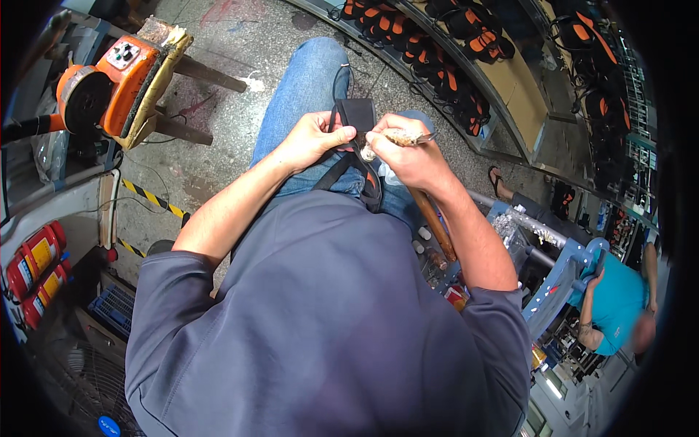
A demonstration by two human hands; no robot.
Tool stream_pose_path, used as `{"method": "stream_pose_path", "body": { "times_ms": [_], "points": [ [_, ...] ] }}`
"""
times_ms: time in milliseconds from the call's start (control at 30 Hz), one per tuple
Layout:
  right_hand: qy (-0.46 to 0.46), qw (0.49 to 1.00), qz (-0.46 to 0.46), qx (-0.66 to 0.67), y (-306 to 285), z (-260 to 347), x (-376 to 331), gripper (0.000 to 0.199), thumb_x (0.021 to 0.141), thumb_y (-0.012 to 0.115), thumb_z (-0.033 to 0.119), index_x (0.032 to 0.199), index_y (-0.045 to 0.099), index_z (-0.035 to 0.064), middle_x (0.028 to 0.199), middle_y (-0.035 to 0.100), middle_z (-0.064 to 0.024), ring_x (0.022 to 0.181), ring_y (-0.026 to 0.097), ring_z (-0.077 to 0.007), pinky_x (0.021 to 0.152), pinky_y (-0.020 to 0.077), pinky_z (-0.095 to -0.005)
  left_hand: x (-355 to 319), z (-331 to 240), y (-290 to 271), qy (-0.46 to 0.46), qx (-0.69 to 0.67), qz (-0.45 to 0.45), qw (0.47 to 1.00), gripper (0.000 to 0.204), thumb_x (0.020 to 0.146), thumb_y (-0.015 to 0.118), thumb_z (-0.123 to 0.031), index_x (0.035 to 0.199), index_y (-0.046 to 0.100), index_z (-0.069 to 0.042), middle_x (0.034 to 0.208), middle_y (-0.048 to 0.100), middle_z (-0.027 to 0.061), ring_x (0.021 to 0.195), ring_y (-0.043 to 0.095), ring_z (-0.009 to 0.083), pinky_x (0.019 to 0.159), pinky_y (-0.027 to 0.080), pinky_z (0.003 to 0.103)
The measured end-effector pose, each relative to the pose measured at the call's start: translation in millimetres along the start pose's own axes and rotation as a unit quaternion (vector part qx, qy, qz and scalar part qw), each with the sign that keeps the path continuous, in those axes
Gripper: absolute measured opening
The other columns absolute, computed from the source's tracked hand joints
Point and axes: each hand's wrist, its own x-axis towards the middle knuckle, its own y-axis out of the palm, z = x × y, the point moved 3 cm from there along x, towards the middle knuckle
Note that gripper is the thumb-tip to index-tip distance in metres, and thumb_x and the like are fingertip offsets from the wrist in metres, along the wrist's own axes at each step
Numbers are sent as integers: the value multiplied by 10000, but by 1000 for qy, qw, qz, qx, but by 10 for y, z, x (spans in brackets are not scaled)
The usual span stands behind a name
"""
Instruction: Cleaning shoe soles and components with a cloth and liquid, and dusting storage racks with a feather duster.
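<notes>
Over my lap, my left hand is closed, pinching the strap of a black sandal between thumb and fingers. A wide black strap flap stands up beside its fingertips. Some orange shows on the sandal lower down, between my thighs. My right hand is closed around a slim tool with a pale, crusted handle. One thin end of it sticks out past the knuckles; its working end, near the strap, is too small to make out. Something whitish lies below the right fingertips.
A wooden handle lies under my right forearm. An orange machine stands on a wooden stool at far left. Racks of black-and-orange sandals curve along the far right. Red fire extinguishers are at left. A person in teal is at right.
</notes>
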Motion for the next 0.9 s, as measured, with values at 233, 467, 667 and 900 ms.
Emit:
{"method": "stream_pose_path", "body": {
  "times_ms": [233, 467, 667, 900],
  "points": [
    [4, 1000, -9, -6, -51, -16, -92, 103, 873, 614, 83, 805, 646, 12, 701, 676, -36, 576, 527, -98, 528, 411, -233, 31, -111, 24, 1, 11, -3, 1000, 130, 937, 712, -118, 1000, 678, -10, 878, 684, 36, 745, 619, 70, 697, 520, 181],
    [94, 994, -15, 44, -384, -222, -556, 109, 893, 626, 104, 835, 667, 21, 717, 666, -28, 596, 530, -100, 542, 414, -242, 112, -255, 28, 11, -78, -10, 997, 234, 963, 698, -229, 1063, 652, -22, 953, 700, 82, 828, 665, 126, 794, 541, 250],
    [123, 906, -169, 368, -688, -850, -1229, 218, 973, 535, 194, 997, 671, 25, 676, 636, -88, 474, 500, -120, 429, 378, -252, 284, -628, -101, 66, -239, -70, 966, 269, 981, 676, -255, 1126, 634, -33, 1034, 693, 107, 814, 665, 157, 806, 588, 323],
    [119, 768, -216, 591, -567, -1235, -1577, 365, 1017, 484, 365, 1065, 641, 38, 548, 511, -60, 388, 411, -145, 363, 322, -293, 495, -1214, -744, 144, -280, -121, 941, 334, 971, 681, -327, 1137, 621, -43, 1048, 670, 136, 935, 685, 252, 880, 598, 440]
  ]
}}
